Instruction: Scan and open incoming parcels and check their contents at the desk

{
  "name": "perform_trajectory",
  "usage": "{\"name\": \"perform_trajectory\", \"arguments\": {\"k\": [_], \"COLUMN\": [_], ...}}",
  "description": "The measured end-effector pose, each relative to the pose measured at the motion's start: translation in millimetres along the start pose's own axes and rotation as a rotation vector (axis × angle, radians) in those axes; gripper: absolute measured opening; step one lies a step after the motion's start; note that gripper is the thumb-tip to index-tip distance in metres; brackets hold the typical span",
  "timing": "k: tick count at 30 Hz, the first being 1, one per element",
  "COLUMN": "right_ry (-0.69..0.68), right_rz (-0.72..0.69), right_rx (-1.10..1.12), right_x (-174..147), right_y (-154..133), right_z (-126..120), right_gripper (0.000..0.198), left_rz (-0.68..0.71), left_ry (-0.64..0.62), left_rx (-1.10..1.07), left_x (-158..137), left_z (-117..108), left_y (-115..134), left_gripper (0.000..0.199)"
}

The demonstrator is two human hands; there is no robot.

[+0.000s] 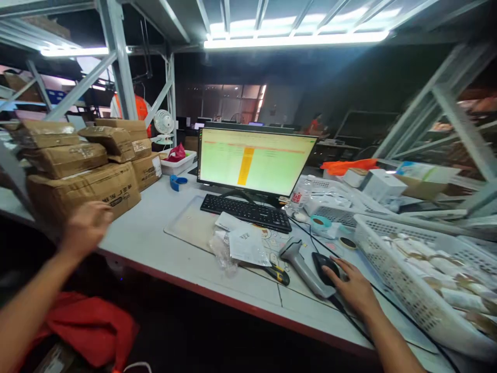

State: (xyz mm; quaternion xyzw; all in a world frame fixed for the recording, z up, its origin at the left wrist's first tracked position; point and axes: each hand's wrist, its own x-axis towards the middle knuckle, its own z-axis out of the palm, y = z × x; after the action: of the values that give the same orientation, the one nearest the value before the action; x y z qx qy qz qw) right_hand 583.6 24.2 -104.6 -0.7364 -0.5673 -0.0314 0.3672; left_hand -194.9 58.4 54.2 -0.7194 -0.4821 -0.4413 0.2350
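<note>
My right hand (353, 287) rests over a black computer mouse (323, 267) on the worktable, its fingers draped across the top. Just left of it lies a grey barcode scanner (305, 267) with its cable running toward the table's front edge. My left hand (88, 225) is in front of a large cardboard box (116, 189) at the left; motion blur hides how its fingers are bent, and no held thing can be made out. In the middle, white plastic-wrapped packets (248, 246) lie beside a black and yellow tool handle (280, 274), below a black keyboard (246, 211).
A lit monitor (252, 160) stands behind the keyboard. More cardboard boxes (70, 160) are stacked at left, near a blue tape holder (177, 182). On the right, a white perforated basket (404, 282) holds several wrapped rolls. Metal shelf posts (118, 57) frame the table.
</note>
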Motion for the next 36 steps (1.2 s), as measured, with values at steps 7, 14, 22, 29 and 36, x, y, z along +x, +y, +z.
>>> {"name": "perform_trajectory", "arguments": {"k": [7,14,22,29,36], "right_ry": [-0.055,-0.035,-0.002,-0.017,-0.003], "right_rz": [-0.013,-0.047,-0.023,0.01,0.019], "right_rx": [0.107,0.052,-0.004,0.002,0.012], "right_x": [-3.6,-11.4,-14.9,-15.4,-16.0], "right_y": [-16.1,-11.9,-6.0,-14.1,-19.5], "right_z": [1.4,3.6,7.3,5.1,4.3], "right_gripper": [0.073,0.059,0.052,0.053,0.049], "left_rz": [0.007,-0.047,-0.065,-0.07,-0.049], "left_ry": [-0.391,-0.413,-0.468,-0.441,-0.373], "left_rx": [-0.434,-0.451,-0.454,-0.483,-0.525], "left_x": [48.8,71.4,44.1,45.7,57.4], "left_z": [243.5,344.7,378.0,376.0,362.7], "left_y": [128.1,182.4,181.8,181.7,191.0], "left_gripper": [0.021,0.021,0.026,0.026,0.023]}}
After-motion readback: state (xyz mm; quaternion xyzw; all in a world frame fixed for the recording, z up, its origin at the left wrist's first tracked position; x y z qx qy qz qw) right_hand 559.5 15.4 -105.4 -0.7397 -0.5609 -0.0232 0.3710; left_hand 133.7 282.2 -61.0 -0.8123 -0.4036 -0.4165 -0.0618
